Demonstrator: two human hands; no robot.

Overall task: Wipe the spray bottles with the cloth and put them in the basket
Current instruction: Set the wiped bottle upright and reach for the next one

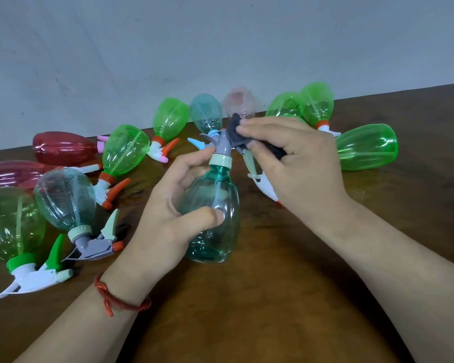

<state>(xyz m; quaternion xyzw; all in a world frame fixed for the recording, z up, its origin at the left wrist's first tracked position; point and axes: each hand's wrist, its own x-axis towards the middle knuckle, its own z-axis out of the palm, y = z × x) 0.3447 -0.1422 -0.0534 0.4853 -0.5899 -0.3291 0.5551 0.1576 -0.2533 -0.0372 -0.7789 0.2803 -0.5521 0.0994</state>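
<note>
Left hand [173, 205] grips the teal spray bottle [215, 231]; right hand [294, 163] pinches dark cloth [236, 129] on its nozzle [222, 144].

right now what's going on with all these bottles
A person is wiping spray bottles. The left hand grips a translucent teal plastic spray bottle upright, with its fingers curled round the body. The right hand pinches a dark grey cloth against the bottle's grey spray head. Other green, red and teal spray bottles lie on their sides on the brown wooden table. No basket is in view.
</note>
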